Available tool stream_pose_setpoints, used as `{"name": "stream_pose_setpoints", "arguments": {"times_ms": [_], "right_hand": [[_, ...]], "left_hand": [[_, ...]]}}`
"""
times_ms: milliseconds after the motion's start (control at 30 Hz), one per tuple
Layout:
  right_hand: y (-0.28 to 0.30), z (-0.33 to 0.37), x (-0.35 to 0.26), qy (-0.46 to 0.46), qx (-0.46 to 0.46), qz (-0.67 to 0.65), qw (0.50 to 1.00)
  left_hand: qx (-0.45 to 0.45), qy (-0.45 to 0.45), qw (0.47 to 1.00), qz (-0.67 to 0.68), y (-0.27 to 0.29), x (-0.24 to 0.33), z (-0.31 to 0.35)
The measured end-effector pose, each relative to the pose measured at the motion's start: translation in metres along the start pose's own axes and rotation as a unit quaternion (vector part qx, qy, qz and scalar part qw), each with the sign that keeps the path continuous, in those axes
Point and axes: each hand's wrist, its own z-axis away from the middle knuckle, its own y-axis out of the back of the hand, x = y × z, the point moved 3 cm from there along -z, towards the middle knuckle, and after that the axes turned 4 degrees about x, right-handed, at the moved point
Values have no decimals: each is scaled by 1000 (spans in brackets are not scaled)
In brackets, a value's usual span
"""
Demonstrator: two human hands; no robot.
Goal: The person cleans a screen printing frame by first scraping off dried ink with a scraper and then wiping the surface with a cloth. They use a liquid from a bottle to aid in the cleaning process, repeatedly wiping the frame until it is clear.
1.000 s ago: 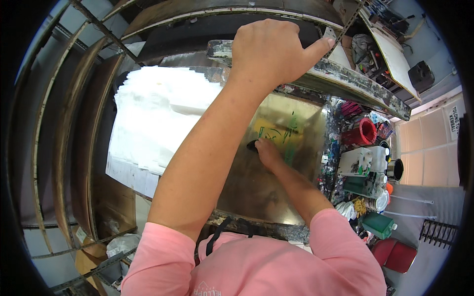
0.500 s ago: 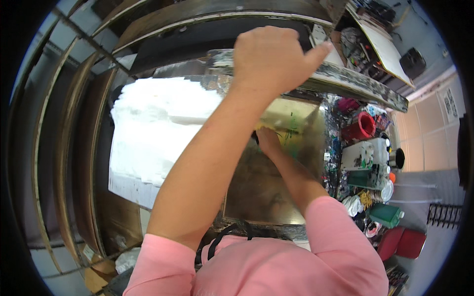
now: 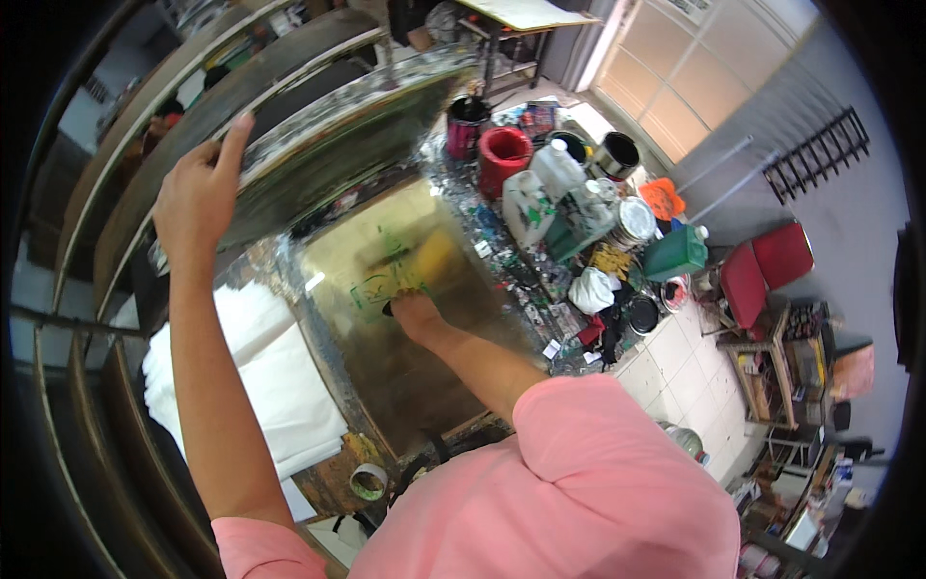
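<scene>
My left hand (image 3: 198, 203) is closed at the near-left end of a paint-stained frame (image 3: 357, 111), thumb pointing up. The frame stands tilted up with a dark panel in it and looks like a printing screen. Below it lies a shiny, brownish-gold flat board (image 3: 395, 376) with green marks (image 3: 376, 289) and a blurred yellow patch (image 3: 439, 256). My right hand (image 3: 415, 311) rests low over the board with its fingers curled. A small black thing (image 3: 388, 309) shows at its fingertips, mostly hidden by the hand.
White sheets (image 3: 280, 386) lie left of the board, near a tape roll (image 3: 368, 481). Curved shelves (image 3: 82, 425) fill the left side. On the right stand a red bucket (image 3: 503, 159), several jugs (image 3: 529, 207) and cans, a green jug (image 3: 675, 253) and a red chair (image 3: 748, 285).
The view has swung to the right, showing more of the jugs, chair and floor. My left hand now appears farther left, still at the frame; my right hand stays over the board.
</scene>
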Motion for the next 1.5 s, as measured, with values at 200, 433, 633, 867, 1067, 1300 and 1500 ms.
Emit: {"name": "stream_pose_setpoints", "arguments": {"times_ms": [200,433,633,867,1067,1300,1500], "right_hand": [[19,64,32,-7,21,64,998],[31,110,63,-110,-39,-13,993],[77,191,102,-223,147,-341,901],[144,279,157,-299,162,-707,620],[180,302,181,-256,203,-820,470],[190,307,184,-251,180,-852,423],[164,283,183,-289,138,-717,619]], "left_hand": [[-29,28,999,-18,0,4,-2],[-7,31,999,-16,-1,1,-9],[2,22,1000,2,-3,-1,-14],[-1,-27,999,-17,-18,-20,-35],[-7,-20,1000,-9,-28,-39,-50],[-15,-42,999,13,-31,-39,-53],[-14,-50,999,3,-24,-28,-41]]}}
